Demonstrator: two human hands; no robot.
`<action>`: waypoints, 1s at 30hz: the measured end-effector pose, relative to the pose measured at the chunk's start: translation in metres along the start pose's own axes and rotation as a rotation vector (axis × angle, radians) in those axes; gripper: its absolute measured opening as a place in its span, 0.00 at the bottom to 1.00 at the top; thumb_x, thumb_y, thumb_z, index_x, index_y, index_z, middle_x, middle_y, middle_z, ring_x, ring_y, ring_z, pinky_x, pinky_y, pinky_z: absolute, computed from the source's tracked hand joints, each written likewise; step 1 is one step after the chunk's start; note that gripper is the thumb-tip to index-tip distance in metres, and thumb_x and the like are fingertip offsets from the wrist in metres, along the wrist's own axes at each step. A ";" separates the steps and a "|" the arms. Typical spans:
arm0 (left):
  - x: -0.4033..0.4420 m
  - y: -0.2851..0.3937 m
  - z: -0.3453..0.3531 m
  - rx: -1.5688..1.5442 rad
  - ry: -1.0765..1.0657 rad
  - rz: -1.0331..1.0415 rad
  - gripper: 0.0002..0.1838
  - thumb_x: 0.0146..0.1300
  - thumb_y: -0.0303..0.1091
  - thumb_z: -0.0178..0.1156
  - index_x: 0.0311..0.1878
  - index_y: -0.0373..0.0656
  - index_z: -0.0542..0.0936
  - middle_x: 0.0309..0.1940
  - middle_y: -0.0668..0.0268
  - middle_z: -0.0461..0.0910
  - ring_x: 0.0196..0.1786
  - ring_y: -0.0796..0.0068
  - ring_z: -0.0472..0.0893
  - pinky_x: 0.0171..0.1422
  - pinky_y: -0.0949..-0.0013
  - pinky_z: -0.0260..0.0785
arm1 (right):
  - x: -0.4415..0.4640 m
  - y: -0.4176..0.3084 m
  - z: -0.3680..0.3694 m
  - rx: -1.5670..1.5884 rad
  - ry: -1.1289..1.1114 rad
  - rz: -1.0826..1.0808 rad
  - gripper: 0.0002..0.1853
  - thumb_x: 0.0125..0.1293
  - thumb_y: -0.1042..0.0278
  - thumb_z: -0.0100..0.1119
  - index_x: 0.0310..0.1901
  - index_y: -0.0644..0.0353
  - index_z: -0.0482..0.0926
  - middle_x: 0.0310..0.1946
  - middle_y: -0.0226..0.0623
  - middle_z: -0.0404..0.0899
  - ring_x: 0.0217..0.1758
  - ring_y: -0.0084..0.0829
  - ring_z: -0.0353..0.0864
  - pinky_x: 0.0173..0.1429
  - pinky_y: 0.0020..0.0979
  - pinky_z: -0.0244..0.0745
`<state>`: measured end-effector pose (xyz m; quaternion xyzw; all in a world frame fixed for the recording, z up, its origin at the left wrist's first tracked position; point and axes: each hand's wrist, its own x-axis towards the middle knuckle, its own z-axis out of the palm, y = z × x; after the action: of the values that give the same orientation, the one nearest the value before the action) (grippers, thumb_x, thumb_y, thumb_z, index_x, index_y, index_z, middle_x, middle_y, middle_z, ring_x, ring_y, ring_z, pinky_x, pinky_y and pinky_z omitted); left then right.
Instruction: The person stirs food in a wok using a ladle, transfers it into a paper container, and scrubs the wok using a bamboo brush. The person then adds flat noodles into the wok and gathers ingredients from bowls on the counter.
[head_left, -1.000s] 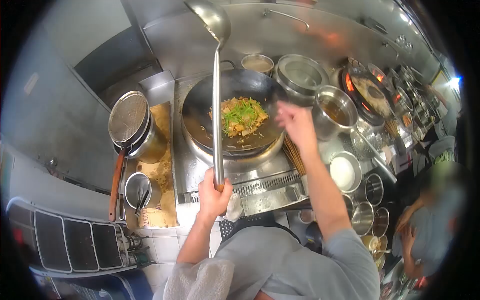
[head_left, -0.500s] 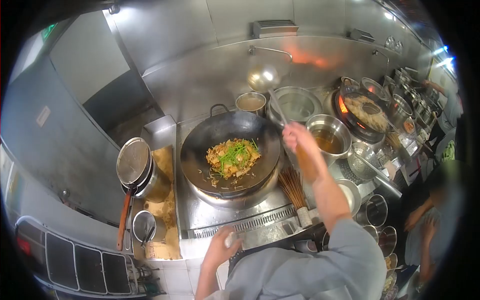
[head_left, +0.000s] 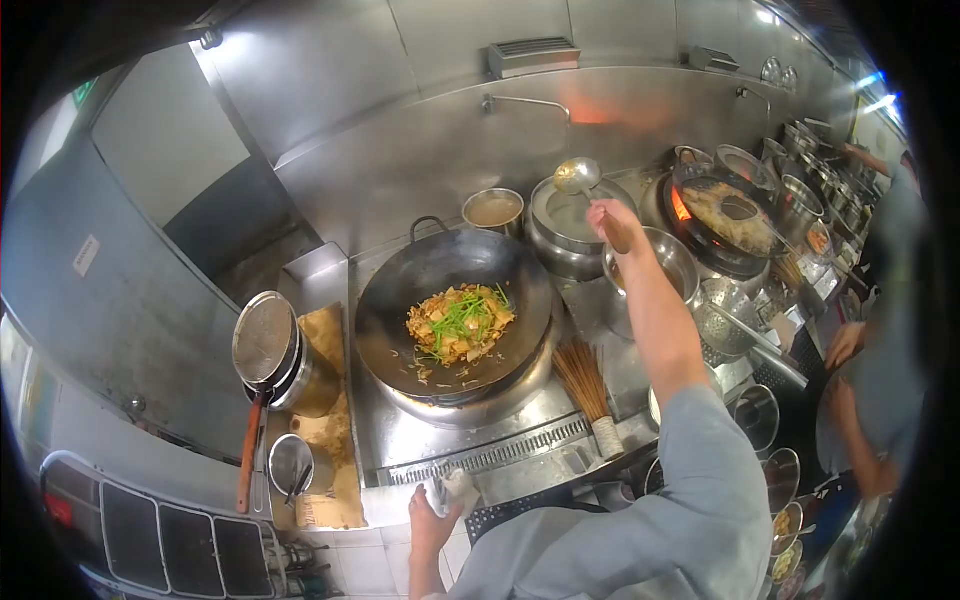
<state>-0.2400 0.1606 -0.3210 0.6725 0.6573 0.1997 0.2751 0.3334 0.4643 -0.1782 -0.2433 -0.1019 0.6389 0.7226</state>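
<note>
My right hand [head_left: 612,222] is closed on the handle of a ladle. Its metal bowl [head_left: 578,176] is over the wide steel pot [head_left: 545,215] behind the wok. Low at the counter's front edge, my left hand [head_left: 432,522] grips a white cloth [head_left: 437,494]. On the burner between them sits a black wok [head_left: 390,335], which neither hand touches. Fried food with green strips [head_left: 462,325] is heaped in the wok.
A bamboo brush [head_left: 584,385] lies right of the wok. Left stands a strainer [head_left: 265,335] on a pot, with a steel cup [head_left: 291,465] below. Another wok [head_left: 725,215] has flame beside it. A co-worker's hand [head_left: 846,345] shows at right.
My right hand has moved slightly up and right, and the ladle's bowl has come down to the right over the pot. My left hand has shifted slightly lower with the cloth.
</note>
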 end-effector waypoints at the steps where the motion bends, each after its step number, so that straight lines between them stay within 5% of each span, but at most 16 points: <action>1: 0.005 0.003 0.001 -0.014 -0.026 -0.014 0.49 0.45 0.44 0.73 0.62 0.25 0.59 0.55 0.36 0.68 0.60 0.42 0.68 0.64 0.52 0.62 | 0.000 0.000 0.003 -0.022 0.009 0.002 0.04 0.61 0.81 0.49 0.34 0.67 0.64 0.23 0.34 0.67 0.19 0.20 0.68 0.21 0.17 0.67; 6: 0.024 0.010 0.002 0.016 -0.112 0.078 0.36 0.42 0.47 0.75 0.45 0.29 0.70 0.38 0.44 0.77 0.46 0.44 0.76 0.51 0.53 0.70 | -0.031 0.022 0.032 -0.032 0.050 -0.070 0.04 0.62 0.80 0.48 0.32 0.65 0.64 0.22 0.32 0.67 0.18 0.19 0.67 0.20 0.15 0.64; 13: 0.044 -0.020 0.028 0.153 -0.222 0.077 0.30 0.47 0.48 0.69 0.41 0.29 0.74 0.38 0.43 0.79 0.40 0.45 0.79 0.46 0.54 0.73 | -0.147 0.061 0.070 -0.340 0.009 0.058 0.07 0.67 0.73 0.48 0.31 0.61 0.64 0.20 0.26 0.66 0.17 0.15 0.64 0.18 0.14 0.59; 14: 0.047 -0.023 0.027 0.035 -0.261 0.068 0.26 0.50 0.44 0.62 0.45 0.30 0.73 0.39 0.46 0.79 0.40 0.48 0.80 0.44 0.54 0.74 | -0.176 0.072 0.091 -0.358 0.064 0.078 0.07 0.68 0.72 0.49 0.31 0.60 0.65 0.19 0.25 0.66 0.16 0.13 0.63 0.17 0.16 0.57; 17: 0.057 -0.061 0.046 -1.039 -0.511 -0.295 0.26 0.51 0.41 0.57 0.50 0.33 0.72 0.42 0.51 0.79 0.41 0.54 0.80 0.45 0.56 0.75 | -0.233 0.091 0.119 -0.547 0.064 0.208 0.06 0.67 0.72 0.49 0.32 0.59 0.66 0.20 0.26 0.67 0.17 0.13 0.63 0.16 0.17 0.55; 19: 0.054 -0.047 0.014 -1.537 -0.731 -0.520 0.29 0.49 0.37 0.52 0.56 0.34 0.70 0.45 0.51 0.78 0.46 0.56 0.80 0.52 0.57 0.74 | -0.253 0.110 0.119 -0.612 0.101 0.146 0.05 0.67 0.71 0.50 0.33 0.59 0.67 0.24 0.27 0.69 0.19 0.13 0.63 0.16 0.17 0.55; 20: 0.056 -0.050 0.013 -1.723 -0.826 -0.435 0.32 0.47 0.39 0.53 0.57 0.33 0.69 0.47 0.48 0.77 0.49 0.53 0.79 0.57 0.54 0.73 | -0.269 0.121 0.128 -0.661 0.110 0.113 0.05 0.67 0.71 0.50 0.33 0.59 0.67 0.24 0.27 0.69 0.19 0.13 0.63 0.16 0.17 0.55; 23: 0.045 0.003 -0.037 -1.840 -0.795 -0.282 0.35 0.53 0.48 0.55 0.60 0.36 0.66 0.52 0.44 0.74 0.55 0.52 0.77 0.61 0.52 0.71 | -0.300 0.139 0.133 -0.887 0.093 0.096 0.11 0.67 0.70 0.52 0.47 0.65 0.69 0.26 0.27 0.68 0.19 0.15 0.64 0.15 0.18 0.58; 26: 0.049 0.014 -0.048 -1.917 -0.813 -0.270 0.35 0.59 0.55 0.52 0.62 0.37 0.65 0.51 0.44 0.74 0.48 0.58 0.79 0.55 0.57 0.75 | -0.321 0.155 0.136 -1.043 0.077 0.050 0.26 0.65 0.72 0.54 0.64 0.66 0.62 0.24 0.25 0.66 0.19 0.16 0.65 0.15 0.20 0.62; 30: 0.080 0.019 -0.036 -1.822 -0.944 -0.305 0.29 0.68 0.53 0.44 0.62 0.39 0.66 0.48 0.46 0.76 0.32 0.67 0.78 0.40 0.60 0.78 | -0.291 0.170 0.100 -1.101 0.055 -0.015 0.27 0.63 0.75 0.56 0.64 0.60 0.65 0.22 0.24 0.66 0.17 0.16 0.64 0.16 0.22 0.62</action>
<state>-0.2438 0.2443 -0.2887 0.1291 0.1606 0.3002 0.9313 0.0919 0.2141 -0.1267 -0.6012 -0.4036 0.4796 0.4956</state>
